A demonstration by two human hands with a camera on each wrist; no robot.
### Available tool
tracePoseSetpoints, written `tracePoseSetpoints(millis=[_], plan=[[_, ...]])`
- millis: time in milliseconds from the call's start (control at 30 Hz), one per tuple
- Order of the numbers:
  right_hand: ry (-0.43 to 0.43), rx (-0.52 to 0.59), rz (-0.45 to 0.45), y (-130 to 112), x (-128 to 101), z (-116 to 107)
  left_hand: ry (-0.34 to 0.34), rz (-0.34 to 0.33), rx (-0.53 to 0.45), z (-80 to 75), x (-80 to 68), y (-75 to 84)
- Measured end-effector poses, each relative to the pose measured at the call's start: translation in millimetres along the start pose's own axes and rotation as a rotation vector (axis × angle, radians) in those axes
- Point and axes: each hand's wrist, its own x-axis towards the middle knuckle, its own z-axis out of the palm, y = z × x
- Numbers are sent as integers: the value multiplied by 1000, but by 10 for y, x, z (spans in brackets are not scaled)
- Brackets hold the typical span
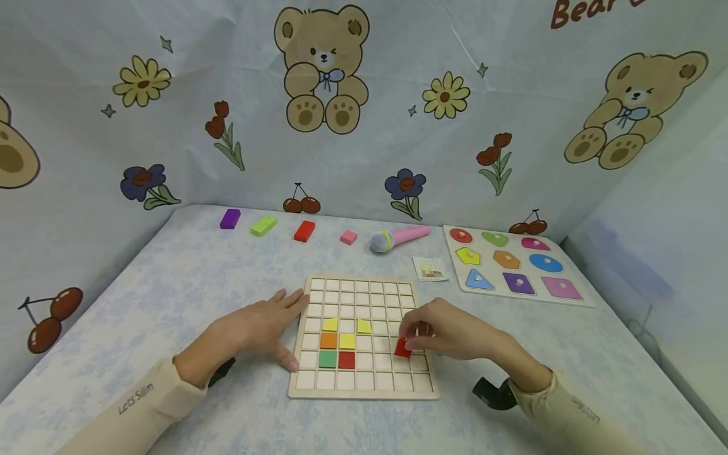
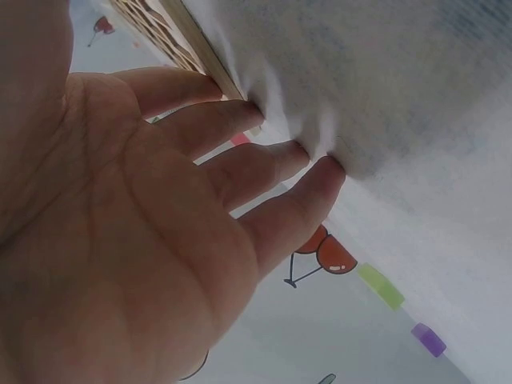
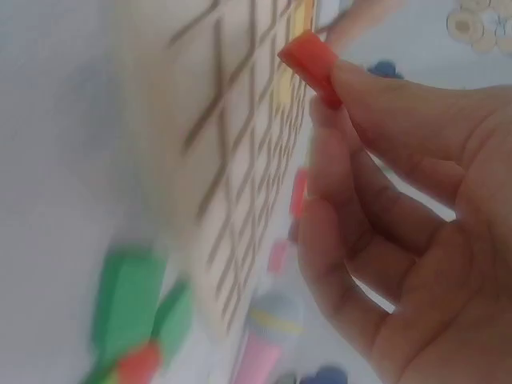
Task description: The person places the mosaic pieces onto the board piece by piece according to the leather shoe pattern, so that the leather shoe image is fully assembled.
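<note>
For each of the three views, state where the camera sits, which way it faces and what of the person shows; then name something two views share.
Head: above, facing forward and down at the grid board; both hands and sleeves show.
Left wrist: under the left hand, facing along straight fingers on the table at the board's edge.
Right wrist: beside the right hand, facing its grip on a red piece.
Shared: the red piece appears in head and right wrist views.

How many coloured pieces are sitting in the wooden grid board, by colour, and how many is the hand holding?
Yellow pieces in the grid board: 3
Orange piece: 1
Green piece: 1
Red piece in the board: 1
Red piece in the grip of the right hand: 1
Total: 7
</note>
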Motion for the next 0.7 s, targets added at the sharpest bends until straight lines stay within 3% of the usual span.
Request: tracePoseSetpoints(millis=[133, 300, 467, 700], plan=[[-16, -8, -45, -207, 251, 142, -1, 4, 6, 7, 7, -4], [7, -95, -108, -346, 417, 292, 9, 19, 2, 14, -7, 1], [51, -131, -108, -365, 431, 375, 16, 19, 1, 12, -11, 7], [55, -173, -58, -408, 274, 430, 8, 6, -2, 6, -17, 0]])
